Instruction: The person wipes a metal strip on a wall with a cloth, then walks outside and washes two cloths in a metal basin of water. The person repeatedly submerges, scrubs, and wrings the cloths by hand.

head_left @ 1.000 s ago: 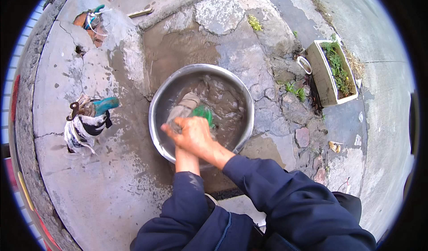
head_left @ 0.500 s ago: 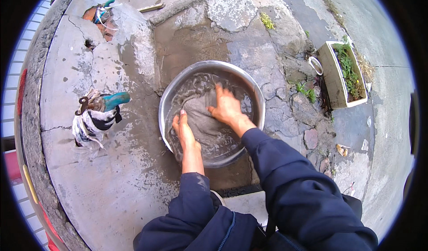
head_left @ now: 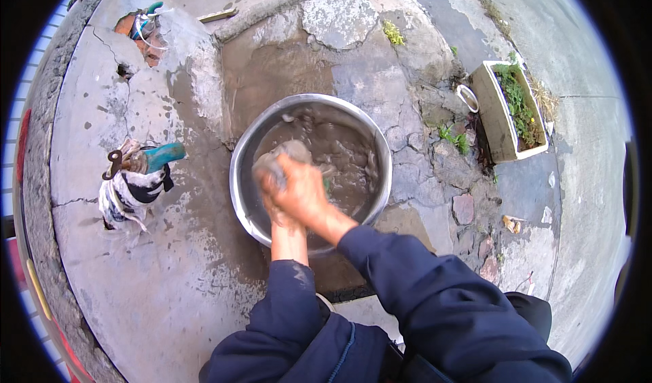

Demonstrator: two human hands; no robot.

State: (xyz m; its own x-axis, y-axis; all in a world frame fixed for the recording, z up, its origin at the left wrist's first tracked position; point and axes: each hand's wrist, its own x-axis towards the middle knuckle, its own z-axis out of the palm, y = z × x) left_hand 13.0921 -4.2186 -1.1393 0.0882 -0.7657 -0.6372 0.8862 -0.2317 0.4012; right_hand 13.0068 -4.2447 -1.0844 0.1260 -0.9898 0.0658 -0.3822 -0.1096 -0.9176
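A round metal basin [head_left: 244,216] holds murky brown water [head_left: 346,148]. Over its left half, a bunched grey cloth [head_left: 296,150] is squeezed between my two hands. My right hand [head_left: 304,191] lies across the top, its fingers closed round the wad and blurred by motion. Beneath it, my left hand [head_left: 277,213] grips the same cloth from the left side, partly covered by the right. Something small and green shows in the water beside my right hand; I cannot make out what it is.
Left of the basin stands a cloth-wrapped tap [head_left: 132,179] with a teal spout; another pipe with a teal end [head_left: 146,26] is farther back. A white planter [head_left: 499,111] with green plants stands at the right, beside a small white ring [head_left: 467,98]. Cracked, wet concrete surrounds the basin.
Both hands have come together at the basin's left side. The cloth, spread in the water before, is now gathered into a wad between them. The view has shifted slightly.
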